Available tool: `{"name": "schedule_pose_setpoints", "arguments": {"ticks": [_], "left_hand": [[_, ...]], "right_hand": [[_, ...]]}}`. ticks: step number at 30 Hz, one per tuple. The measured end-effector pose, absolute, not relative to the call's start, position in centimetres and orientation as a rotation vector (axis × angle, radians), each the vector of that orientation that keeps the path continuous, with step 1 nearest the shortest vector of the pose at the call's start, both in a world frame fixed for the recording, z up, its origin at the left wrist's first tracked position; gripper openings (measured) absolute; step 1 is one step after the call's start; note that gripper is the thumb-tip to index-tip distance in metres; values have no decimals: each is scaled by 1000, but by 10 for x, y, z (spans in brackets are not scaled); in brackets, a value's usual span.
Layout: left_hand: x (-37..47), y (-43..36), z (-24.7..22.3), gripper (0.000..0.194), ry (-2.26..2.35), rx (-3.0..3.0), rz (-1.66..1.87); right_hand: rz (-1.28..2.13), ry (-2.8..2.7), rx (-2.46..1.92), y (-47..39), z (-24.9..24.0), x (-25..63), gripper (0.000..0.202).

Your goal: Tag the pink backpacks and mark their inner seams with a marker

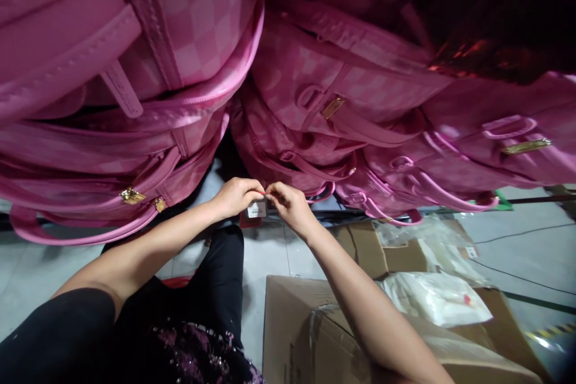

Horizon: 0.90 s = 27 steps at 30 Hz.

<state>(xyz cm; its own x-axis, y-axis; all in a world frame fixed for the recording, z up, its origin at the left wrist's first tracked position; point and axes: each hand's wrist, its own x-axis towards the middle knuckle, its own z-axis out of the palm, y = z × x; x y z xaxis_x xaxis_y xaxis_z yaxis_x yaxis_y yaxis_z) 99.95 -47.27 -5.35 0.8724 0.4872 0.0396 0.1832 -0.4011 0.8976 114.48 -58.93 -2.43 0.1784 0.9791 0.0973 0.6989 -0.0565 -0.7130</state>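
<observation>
Both hands meet near the middle of the view, in front of the stacked pink bags. My left hand (238, 195) is closed, its thumb and finger pinching one end of a thin red string (264, 194). The fingers of my right hand (286, 201) pinch the same string from the other side. Just below the fingertips hangs a small tag with a white label (257, 210). Pink checkered bags (202, 24) with gold-coloured hardware rise behind and to the left, and more pink bags (333, 90) lie to the right.
A large cardboard box (292, 318) stands on the floor at lower right. Behind it are open cartons (360, 246) and a white plastic-wrapped package (438, 299). Dark shiny wrapping (504, 30) covers the upper right. Thin cables cross the tiled floor at the right.
</observation>
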Motion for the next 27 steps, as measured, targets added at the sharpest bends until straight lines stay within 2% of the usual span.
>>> {"name": "schedule_pose_setpoints", "arguments": {"ticks": [6, 13, 21, 27], "left_hand": [[1003, -475, -58, 19, 504, 1997, 455], [1007, -470, -53, 27, 453, 2005, 245], [1008, -474, -50, 6, 611, 2191, 184], [1007, -479, -48, 7, 627, 2335, 160]], "right_hand": [[511, -1552, -1831, -590, -29, 1145, 15], [461, -1655, -1822, -592, -33, 1147, 15], [489, -1783, -1890, -593, -38, 1144, 15], [483, -1724, -1906, -591, -38, 1143, 15]]}}
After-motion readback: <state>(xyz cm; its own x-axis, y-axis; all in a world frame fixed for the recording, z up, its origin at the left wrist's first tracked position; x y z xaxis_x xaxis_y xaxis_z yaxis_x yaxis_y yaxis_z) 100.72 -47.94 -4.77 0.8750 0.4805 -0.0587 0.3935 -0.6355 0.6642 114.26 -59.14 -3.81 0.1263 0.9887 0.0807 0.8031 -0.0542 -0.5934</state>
